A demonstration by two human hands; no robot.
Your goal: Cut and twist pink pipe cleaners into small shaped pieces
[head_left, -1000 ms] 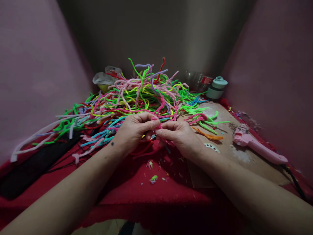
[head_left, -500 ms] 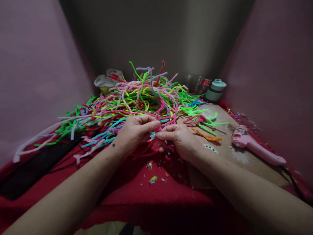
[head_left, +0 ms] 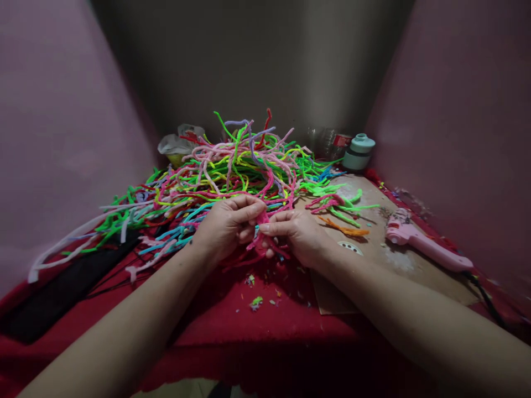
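Note:
My left hand [head_left: 226, 224] and my right hand [head_left: 296, 235] meet at the middle of a red cloth [head_left: 265, 326], fingertips pinched together on a pink pipe cleaner [head_left: 260, 232] whose ends hang down between them. Just behind my hands lies a big tangled heap of pipe cleaners [head_left: 232, 166] in green, pink, yellow, blue and purple. Red strands lie on the cloth under my hands.
A pink glue gun [head_left: 423, 243] lies on a cardboard sheet [head_left: 390, 265] at the right, with loose green, pink and orange pieces [head_left: 340, 207] beside it. A pale green lidded jar [head_left: 357, 152] and a plastic bag [head_left: 176, 145] stand at the back. Small cuttings [head_left: 257, 301] dot the cloth.
My hands have stayed together and drifted slightly left and down, the fingers shifting on the pink pipe cleaner. The view has shifted a little.

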